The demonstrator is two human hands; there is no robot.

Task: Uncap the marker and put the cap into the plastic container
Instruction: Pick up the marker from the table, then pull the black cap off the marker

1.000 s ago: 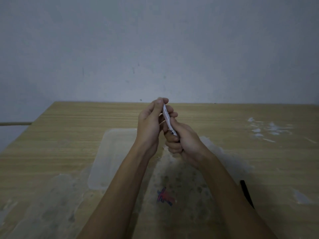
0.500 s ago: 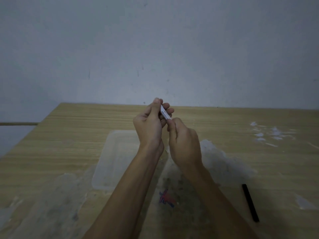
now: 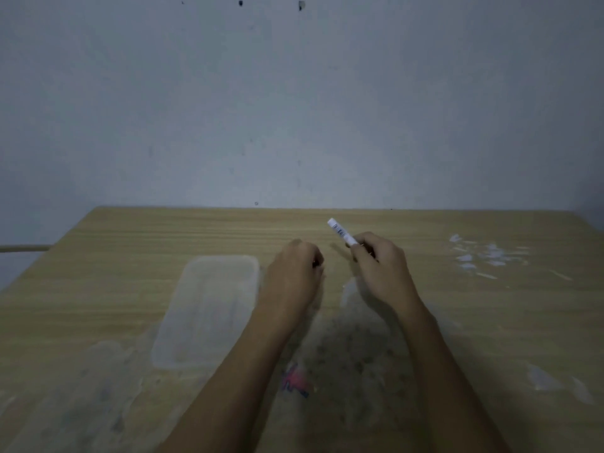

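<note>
- Two bare hands are raised a little above the wooden table (image 3: 425,322), held apart from each other.
- Right hand (image 3: 380,268): fingers wrapped around the lower end of the white marker (image 3: 341,232), whose free end tilts up and to the left. The end inside the fist is hidden, so the tip cannot be seen.
- Left hand (image 3: 295,271): curled into a loose fist; a small dark spot shows at the fingertips. By judgement this is the cap, pinched there, but the view is too dim to confirm it.
- Plastic container (image 3: 209,308): translucent, rectangular, open at the top, resting on the table just beside the left hand, on its left.
- Handling, by judgement: the marker barrel is light, stiff and smooth, best gripped around its middle. A cap would be tiny, light, hard and apt to slip or roll, so it is best pinched by its sides between thumb and forefinger and let go low over the container.
- Table surface: pale smears, white scraps at far right (image 3: 483,256), and a red-blue scribble (image 3: 295,380) between the forearms.
</note>
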